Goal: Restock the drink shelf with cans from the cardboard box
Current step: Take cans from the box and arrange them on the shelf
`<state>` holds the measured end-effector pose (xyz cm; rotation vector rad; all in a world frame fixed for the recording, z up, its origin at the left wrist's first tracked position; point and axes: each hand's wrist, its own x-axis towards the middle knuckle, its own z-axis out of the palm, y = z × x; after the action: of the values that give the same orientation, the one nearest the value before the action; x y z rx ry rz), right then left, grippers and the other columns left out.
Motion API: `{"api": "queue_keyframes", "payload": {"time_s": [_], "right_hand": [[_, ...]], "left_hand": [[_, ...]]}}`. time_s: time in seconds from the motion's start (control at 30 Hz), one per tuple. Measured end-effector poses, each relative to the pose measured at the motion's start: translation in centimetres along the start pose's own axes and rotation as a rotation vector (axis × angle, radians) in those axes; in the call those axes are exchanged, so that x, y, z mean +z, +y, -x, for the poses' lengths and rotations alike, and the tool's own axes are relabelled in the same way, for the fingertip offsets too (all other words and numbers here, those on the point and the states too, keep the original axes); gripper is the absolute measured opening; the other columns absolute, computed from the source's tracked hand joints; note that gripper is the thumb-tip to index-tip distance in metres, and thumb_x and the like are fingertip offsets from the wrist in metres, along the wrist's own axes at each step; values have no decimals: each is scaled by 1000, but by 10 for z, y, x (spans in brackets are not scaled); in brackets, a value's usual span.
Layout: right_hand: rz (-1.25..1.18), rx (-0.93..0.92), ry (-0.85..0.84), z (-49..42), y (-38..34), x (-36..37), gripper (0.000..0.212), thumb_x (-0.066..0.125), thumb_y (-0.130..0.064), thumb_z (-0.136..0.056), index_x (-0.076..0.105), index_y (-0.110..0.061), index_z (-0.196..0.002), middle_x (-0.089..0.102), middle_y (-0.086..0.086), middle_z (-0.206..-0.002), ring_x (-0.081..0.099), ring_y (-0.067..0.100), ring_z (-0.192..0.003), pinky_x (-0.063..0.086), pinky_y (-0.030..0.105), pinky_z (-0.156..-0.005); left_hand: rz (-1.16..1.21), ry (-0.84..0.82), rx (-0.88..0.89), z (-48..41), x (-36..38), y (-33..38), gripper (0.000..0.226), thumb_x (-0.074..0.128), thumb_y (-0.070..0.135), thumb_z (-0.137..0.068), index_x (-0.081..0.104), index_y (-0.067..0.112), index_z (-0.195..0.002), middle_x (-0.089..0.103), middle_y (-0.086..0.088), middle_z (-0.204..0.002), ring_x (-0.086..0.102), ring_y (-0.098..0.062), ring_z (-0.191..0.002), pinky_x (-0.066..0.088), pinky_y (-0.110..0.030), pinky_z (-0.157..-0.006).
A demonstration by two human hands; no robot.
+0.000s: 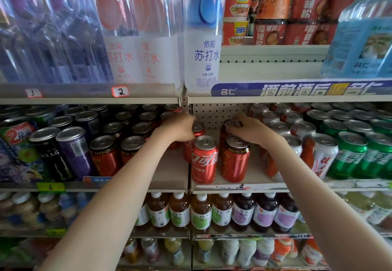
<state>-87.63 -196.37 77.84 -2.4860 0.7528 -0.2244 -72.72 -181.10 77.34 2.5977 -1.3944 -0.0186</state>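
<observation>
Mid-frame: left hand [180, 127] fingers curled round red can [199, 132]; right hand [249, 130] fingertips pinching rear can [223, 138] lid.

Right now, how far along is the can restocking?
Done: a red cola can with a silver lid and a red gold-lettered can stand at the shelf front. In hand: the left hand grips a red can behind them; the right hand holds a dark-red can by its top. Left: bare beige shelf board beside them is unfilled; the cardboard box is out of view.
</observation>
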Motion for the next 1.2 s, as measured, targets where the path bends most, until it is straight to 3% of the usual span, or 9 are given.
{"api": "queue_keyframes", "payload": {"time_s": [0.17, 0.37, 0.5, 0.6, 0.73, 0.83, 0.9, 1.07, 1.2], "right_hand": [[-19, -9, -8, -3, 2, 1, 59, 54, -40, -91, 34, -18, -143, 47, 16, -139, 52, 31, -120, 41, 28, -80], [3, -7, 4, -7, 3, 1, 60, 54, -40, -91, 34, -18, -143, 48, 15, -139, 51, 30, -120, 39, 27, -80], [19, -6, -4, -8, 4, 0, 59, 54, -40, -92, 35, -17, -143, 48, 15, -139, 51, 30, -120, 40, 27, -81], [26, 4, -2, -10, 4, -1, 59, 55, -40, -91, 36, -16, -142, 48, 15, -139, 51, 29, -120, 37, 26, -80], [29, 2, -9, -15, -1, 3, 61, 58, -41, -88, 39, -13, -140, 51, 14, -135, 52, 29, -117, 38, 26, -78], [52, 4, -25, -17, -4, 6, 61, 61, -40, -86, 41, -12, -137, 52, 15, -133, 53, 29, -115, 40, 27, -76], [57, 6, -23, -18, -5, 6, 61, 61, -38, -86, 42, -12, -137, 52, 15, -133, 53, 29, -115, 40, 28, -76], [66, -20, -32, -16, -7, 6, 57, 60, -39, -85, 46, -12, -134, 54, 13, -131, 54, 29, -115, 40, 28, -76], [62, -87, -18, -10, -12, 4, 58, 57, -42, -86, 44, -19, -139, 42, 10, -144, 45, 29, -128, 41, 33, -97]], "left_hand": [[123, -30, 104, -10, 1, 6, 15, 67, 26, -83, 65, 20, -96, 60, 3, -94, 59, -15, -92, 44, -27, -76], [293, -173, 165, -11, -1, 15, 33, 68, 23, -84, 61, 21, -116, 64, 2, -117, 59, -14, -107, 46, -39, -98], [241, -278, 150, -3, -19, 18, 45, 66, 25, -86, 53, 18, -129, 57, -1, -131, 53, -18, -119, 40, -38, -104], [108, -200, 53, 1, -28, 4, 55, 62, 19, -88, 42, 18, -140, 43, -4, -144, 43, -21, -129, 37, -32, -105], [-110, 4, -188, 3, -23, -20, 42, 52, 19, -89, 46, 17, -131, 55, -11, -126, 54, -28, -106, 47, -35, -84], [-193, 36, -332, -1, -12, -36, 46, 51, 38, -83, 51, 16, -124, 56, -10, -122, 54, -35, -109, 48, -49, -89], [-207, 8, -371, -8, -3, -46, 55, 48, 52, -78, 53, 19, -122, 60, -8, -120, 57, -33, -104, 49, -47, -88], [-145, 62, -451, -10, 7, -43, 85, 54, 65, -79, 36, 10, -141, 46, -19, -138, 47, -38, -124, 40, -48, -100], [-169, 67, -472, -12, 9, -44, 92, 56, 70, -77, 35, 7, -141, 43, -18, -142, 43, -35, -128, 39, -44, -103]]}}
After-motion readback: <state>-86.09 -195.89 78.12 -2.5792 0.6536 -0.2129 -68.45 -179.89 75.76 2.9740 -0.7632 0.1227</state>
